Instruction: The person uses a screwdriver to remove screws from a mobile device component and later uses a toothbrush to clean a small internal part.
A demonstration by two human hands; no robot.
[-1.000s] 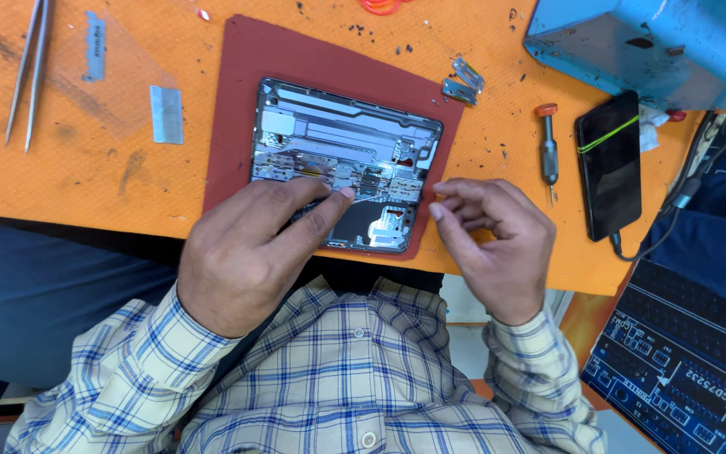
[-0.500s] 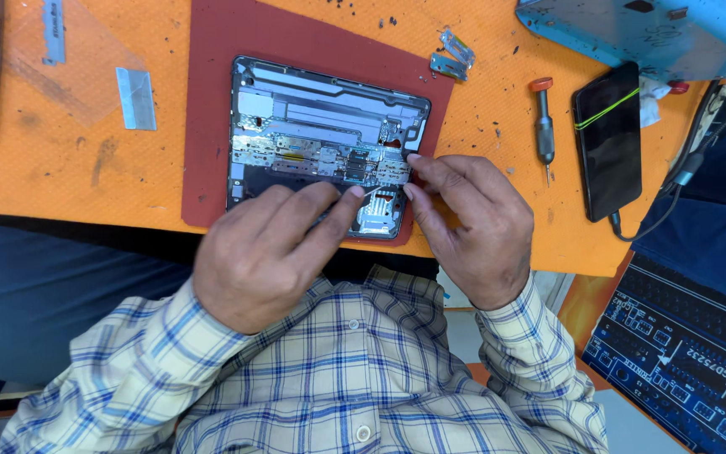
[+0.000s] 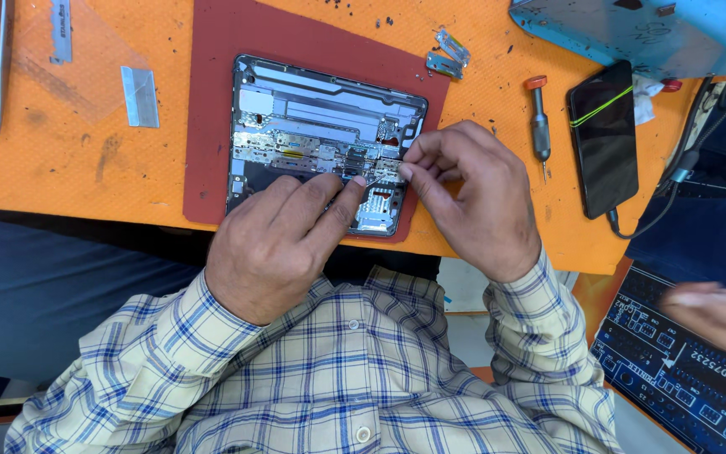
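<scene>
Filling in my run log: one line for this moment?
left hand: fingertips on opened tablet | right hand: pinching small part at board | red mat underneath

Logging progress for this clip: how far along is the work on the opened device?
Done: the opened device lies on the red mat, boards exposed, two metal brackets set aside. In hand: the left hand and right hand pinch something small at its lower boards. Left: the device is uncovered.

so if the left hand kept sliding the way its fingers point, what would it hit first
Probably the right hand's fingertips: the left hand points up and right across the opened device, and the two nearly meet there, though depth is unclear.
</scene>
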